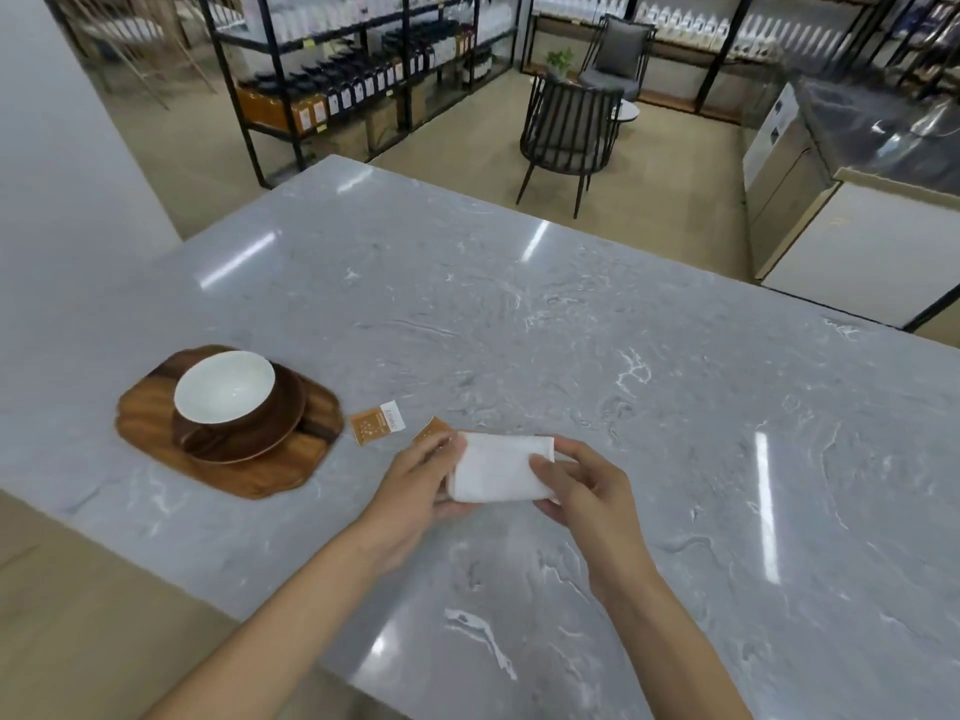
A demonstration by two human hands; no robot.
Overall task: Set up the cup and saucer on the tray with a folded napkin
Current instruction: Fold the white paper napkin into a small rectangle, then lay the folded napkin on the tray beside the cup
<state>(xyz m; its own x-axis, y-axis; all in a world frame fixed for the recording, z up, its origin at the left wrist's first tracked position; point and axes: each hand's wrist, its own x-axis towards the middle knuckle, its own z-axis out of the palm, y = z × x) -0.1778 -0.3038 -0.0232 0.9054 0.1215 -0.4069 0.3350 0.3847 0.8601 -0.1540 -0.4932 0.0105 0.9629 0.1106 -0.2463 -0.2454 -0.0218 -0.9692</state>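
Observation:
A white folded napkin (501, 467) is held just above the marble counter between both hands. My left hand (415, 485) grips its left end and my right hand (582, 485) pinches its right end. To the left, a wooden tray (244, 475) carries a brown saucer (283, 428) with a brown cup (226, 389), white inside, standing on it. The cup's handle points toward me.
Two orange sachets lie on the grey marble counter (571, 330): one (375, 422) beside the tray, the other (431, 431) partly behind my left hand. Beyond the counter stand a black chair (569, 132), bottle shelves and a cabinet at the right.

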